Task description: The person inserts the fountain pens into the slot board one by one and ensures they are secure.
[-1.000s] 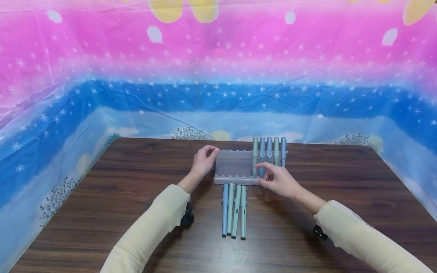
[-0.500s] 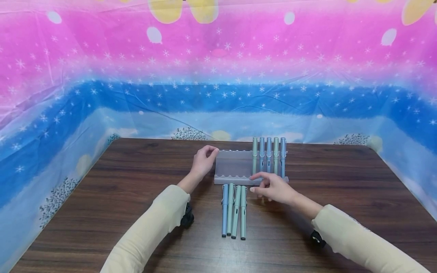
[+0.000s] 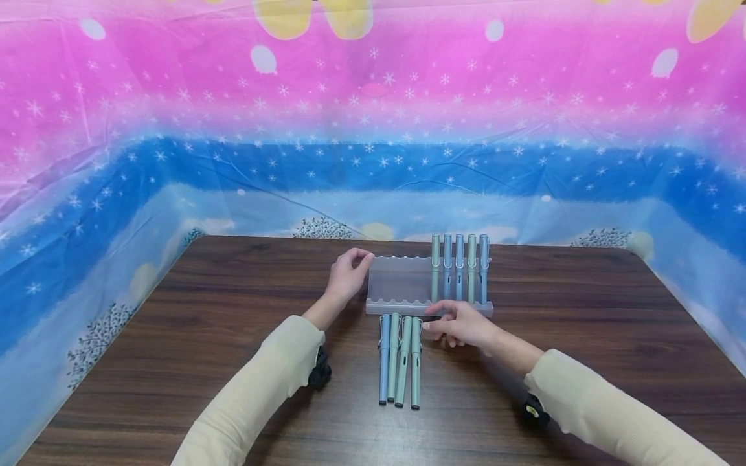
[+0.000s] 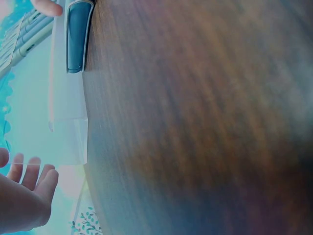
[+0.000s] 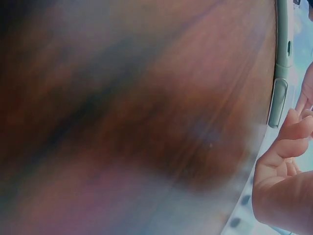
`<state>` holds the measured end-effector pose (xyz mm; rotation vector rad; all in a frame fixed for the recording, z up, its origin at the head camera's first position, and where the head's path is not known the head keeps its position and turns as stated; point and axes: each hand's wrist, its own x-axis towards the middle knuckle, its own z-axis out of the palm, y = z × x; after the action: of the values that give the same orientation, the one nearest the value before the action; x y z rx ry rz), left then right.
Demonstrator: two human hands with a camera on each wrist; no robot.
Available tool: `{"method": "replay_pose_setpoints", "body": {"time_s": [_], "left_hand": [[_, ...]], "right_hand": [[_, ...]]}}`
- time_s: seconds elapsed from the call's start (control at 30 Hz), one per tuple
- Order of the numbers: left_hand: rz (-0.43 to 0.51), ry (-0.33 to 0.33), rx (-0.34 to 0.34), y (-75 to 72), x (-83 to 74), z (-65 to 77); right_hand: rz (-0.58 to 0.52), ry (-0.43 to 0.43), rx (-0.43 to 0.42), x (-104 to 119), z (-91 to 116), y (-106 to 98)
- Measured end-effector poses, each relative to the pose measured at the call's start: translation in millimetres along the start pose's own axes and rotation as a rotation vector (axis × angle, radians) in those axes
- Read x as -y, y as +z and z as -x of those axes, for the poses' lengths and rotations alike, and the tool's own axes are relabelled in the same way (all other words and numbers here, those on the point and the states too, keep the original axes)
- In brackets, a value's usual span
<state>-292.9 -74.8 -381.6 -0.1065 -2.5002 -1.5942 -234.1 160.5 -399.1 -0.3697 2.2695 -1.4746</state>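
A clear plastic pen stand [image 3: 399,279] with notched edges stands near the back of the table. My left hand [image 3: 346,277] pinches its left edge; in the left wrist view the fingers of that hand [image 4: 32,196] lie about the clear side. Several green and blue pens lean in the stand's right half, among them a green pen [image 3: 435,275]. In front lie a blue pen [image 3: 384,362] and several green ones, the rightmost green pen [image 3: 416,369] nearest my right hand [image 3: 466,325]. That hand holds nothing, thumb and forefinger apart by this pen's cap.
The dark wooden table [image 3: 233,291] extends around the stand to both sides. A printed pink and blue cloth [image 3: 373,162] hangs behind and along the sides. Both sleeves reach in from the front corners.
My right hand has come down from the leftmost racked pen toward the pens lying in front, moving slightly left. The left hand stays at the stand's edge.
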Motion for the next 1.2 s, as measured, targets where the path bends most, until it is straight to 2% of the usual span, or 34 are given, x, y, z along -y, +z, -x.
{"method": "replay_pose_setpoints", "body": {"time_s": [0.37, 0.53, 0.67, 0.8, 1.07, 1.2], "left_hand": [[-0.001, 0.004, 0.008, 0.6, 0.6, 0.3], [-0.001, -0.002, 0.011, 1.1, 1.2, -0.4], [0.0, -0.001, 0.01, 1.5, 1.3, -0.7], [-0.002, 0.001, 0.007, 1.2, 0.7, -0.6], [-0.01, -0.002, 0.003, 0.3, 0.8, -1.4], [-0.016, 0.002, 0.0, 0.2, 1.1, -1.8]], "right_hand": [[0.022, 0.017, -0.009, 1, 0, 9], [0.087, 0.023, -0.012, 3, 1, 15], [0.156, 0.026, -0.05, 5, 2, 19], [0.208, 0.006, -0.085, 7, 2, 23], [0.284, -0.047, -0.098, 10, 2, 26], [0.369, -0.063, -0.1, 10, 2, 25]]}}
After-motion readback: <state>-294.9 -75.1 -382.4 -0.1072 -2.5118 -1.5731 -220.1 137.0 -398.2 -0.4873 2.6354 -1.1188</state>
